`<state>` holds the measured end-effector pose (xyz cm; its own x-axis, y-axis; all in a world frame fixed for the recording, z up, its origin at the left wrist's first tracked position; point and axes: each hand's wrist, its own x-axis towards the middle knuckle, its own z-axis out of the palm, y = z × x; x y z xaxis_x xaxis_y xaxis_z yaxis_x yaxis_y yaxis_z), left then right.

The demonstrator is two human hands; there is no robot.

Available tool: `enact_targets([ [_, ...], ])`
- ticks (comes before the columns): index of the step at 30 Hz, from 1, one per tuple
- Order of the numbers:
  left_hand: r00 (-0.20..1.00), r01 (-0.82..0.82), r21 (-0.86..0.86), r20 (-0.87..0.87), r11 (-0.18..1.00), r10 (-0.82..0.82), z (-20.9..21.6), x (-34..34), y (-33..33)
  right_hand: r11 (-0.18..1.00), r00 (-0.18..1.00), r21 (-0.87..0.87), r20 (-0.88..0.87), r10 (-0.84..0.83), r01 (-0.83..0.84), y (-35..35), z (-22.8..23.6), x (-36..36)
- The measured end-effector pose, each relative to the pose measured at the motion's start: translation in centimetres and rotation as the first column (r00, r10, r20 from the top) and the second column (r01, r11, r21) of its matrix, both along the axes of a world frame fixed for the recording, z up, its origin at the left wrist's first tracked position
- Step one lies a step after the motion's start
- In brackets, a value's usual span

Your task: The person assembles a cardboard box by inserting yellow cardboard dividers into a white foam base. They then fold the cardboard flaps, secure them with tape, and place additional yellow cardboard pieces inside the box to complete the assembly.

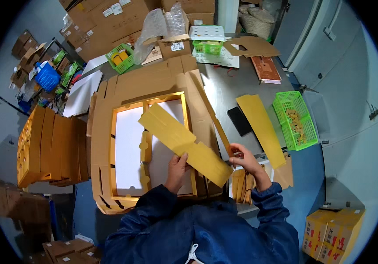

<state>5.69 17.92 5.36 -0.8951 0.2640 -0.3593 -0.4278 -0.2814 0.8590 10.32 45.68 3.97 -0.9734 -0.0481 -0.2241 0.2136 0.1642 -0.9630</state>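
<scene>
My left hand (176, 169) grips a long yellow cardboard strip (184, 141) near its middle, holding it slanted over a large flat brown cardboard frame (103, 132) with white panels (128, 145) in its window. A notched yellow divider (145, 160) stands upright in the window. My right hand (244, 160) pinches the near right end of the strip, next to the frame's right edge. Both sleeves are dark blue.
A second yellow strip (261, 127) and a black phone (240, 121) lie on the grey table (224, 88) at right. A green basket (295, 119) holds small parts. Stacked yellow cardboard pieces (44, 145) stand at left. Boxes, green baskets and plastic wrap crowd the far end.
</scene>
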Motion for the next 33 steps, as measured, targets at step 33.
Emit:
enact_targets([
  [33,0.881,0.385,0.307,0.16,0.87,-0.446,-0.3,0.9,-0.6,0.942,0.996,-0.323,0.025,-0.084,0.088,-7.2,4.7,3.2],
])
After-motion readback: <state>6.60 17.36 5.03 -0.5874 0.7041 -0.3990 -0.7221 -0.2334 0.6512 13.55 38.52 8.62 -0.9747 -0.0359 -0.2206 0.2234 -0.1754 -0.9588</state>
